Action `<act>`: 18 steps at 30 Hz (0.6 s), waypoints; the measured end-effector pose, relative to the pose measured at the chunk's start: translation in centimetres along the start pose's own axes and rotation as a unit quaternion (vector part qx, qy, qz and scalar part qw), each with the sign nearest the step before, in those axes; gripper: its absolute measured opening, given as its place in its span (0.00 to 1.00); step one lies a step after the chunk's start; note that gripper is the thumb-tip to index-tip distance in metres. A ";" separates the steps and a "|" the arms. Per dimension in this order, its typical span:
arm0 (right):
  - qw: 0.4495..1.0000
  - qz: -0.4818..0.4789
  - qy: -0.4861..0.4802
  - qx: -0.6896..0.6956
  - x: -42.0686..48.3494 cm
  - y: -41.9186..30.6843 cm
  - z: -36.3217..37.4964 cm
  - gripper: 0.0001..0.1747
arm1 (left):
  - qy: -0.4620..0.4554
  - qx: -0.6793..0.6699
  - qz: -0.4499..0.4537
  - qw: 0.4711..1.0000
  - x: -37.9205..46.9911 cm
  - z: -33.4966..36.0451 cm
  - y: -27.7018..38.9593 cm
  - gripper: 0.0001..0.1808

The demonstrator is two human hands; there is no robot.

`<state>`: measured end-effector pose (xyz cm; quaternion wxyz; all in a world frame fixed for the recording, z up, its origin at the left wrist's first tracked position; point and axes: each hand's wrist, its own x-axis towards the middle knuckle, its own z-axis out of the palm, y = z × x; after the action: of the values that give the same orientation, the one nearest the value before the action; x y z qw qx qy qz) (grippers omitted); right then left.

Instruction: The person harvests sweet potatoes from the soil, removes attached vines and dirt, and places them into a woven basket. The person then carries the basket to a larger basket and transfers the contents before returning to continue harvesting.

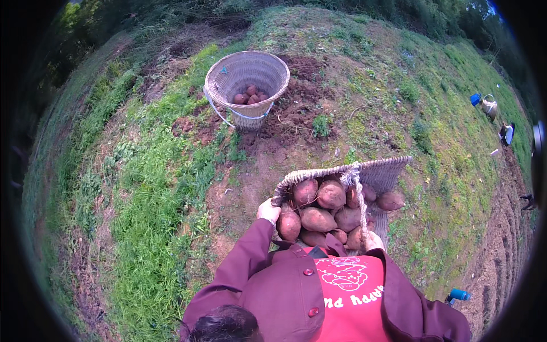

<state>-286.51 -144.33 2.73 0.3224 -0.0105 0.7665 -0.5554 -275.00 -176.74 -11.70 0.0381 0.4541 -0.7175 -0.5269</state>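
In front of my chest is a scoop-shaped woven basket (386, 171) with a rope handle (361, 201). Several reddish sweet potatoes (318, 219) are heaped in it, and one sweet potato (390, 201) lies at its right side edge. My left hand (268, 211) grips the left end of the basket's rim. At the near right side, my right hand (373, 242) closes around the lower end of the rope handle at the basket's edge; part of its fingers is hidden. Beyond stands a tall round wicker basket (247, 60), upright, with several sweet potatoes (252, 94) low inside.
A pale carrying strap (252, 116) hangs across the tall basket's front. Loose dug soil (299, 115) surrounds its base, with green grass (158, 213) to the left. Far right are another basket (489, 107), a blue container (475, 99) and a person (507, 134). A blue cylindrical object (460, 294) lies lower right beside furrows (498, 256).
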 end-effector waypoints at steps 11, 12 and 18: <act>0.964 0.091 -0.070 -0.242 16.8 -12.4 8.5 0.27 | -0.037 -0.071 -0.095 0.992 14.7 -2.7 2.4 0.22; 0.965 0.078 -0.093 -0.233 17.4 -13.3 10.1 0.27 | 0.010 -0.093 -0.114 0.989 15.3 -3.4 -0.3 0.22; 0.906 -0.027 -0.274 -0.323 25.5 -21.3 17.0 0.36 | 0.104 -0.154 -0.206 0.961 16.6 -4.9 -7.7 0.22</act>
<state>-305.39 -176.41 5.72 0.4840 -0.2863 0.7845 -0.2614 -277.39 -192.00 -22.65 0.0730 0.6332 -0.5103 -0.5773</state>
